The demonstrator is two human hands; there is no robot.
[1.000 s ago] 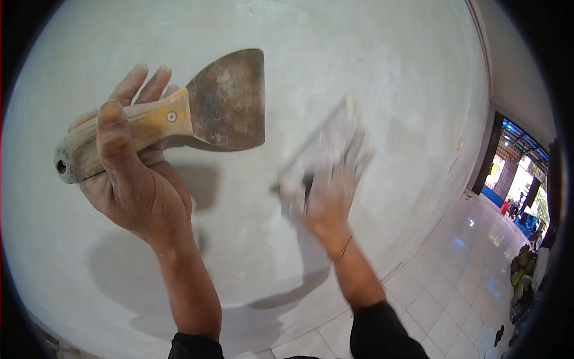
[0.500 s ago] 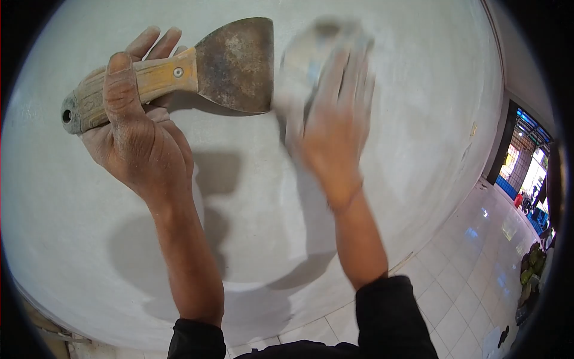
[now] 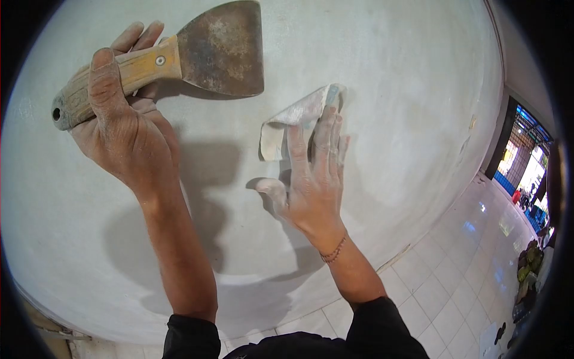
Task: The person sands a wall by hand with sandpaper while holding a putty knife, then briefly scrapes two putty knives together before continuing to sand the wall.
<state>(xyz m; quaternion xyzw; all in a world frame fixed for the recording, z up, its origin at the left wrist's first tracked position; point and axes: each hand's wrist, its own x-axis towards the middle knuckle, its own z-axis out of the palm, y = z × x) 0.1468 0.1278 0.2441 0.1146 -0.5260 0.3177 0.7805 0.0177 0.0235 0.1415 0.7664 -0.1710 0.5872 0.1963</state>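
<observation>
In my left hand [image 3: 128, 128] is a putty knife [image 3: 221, 49], its worn wooden handle lying across the palm under my thumb. Its broad, stained metal blade points right, close to the pale wall [image 3: 394, 167]. My right hand [image 3: 314, 191] is spread flat, with dust on the fingers and the thumb out to the side. Those fingers press a creased, whitish sheet of sandpaper [image 3: 299, 110] against the wall. The upper left part of the sheet is folded and lifts off the surface; the rest is hidden under my fingers.
Below the wall runs a floor of white tiles [image 3: 430, 299]. At the right is a doorway with a metal grille [image 3: 526, 149]. A heap of greenish objects [image 3: 529, 263] lies by the right edge. Shadows of my arms fall across the wall.
My right hand and the sandpaper have come down the wall, and the hand is no longer blurred. The left hand with the putty knife has shifted slightly up and left.
</observation>
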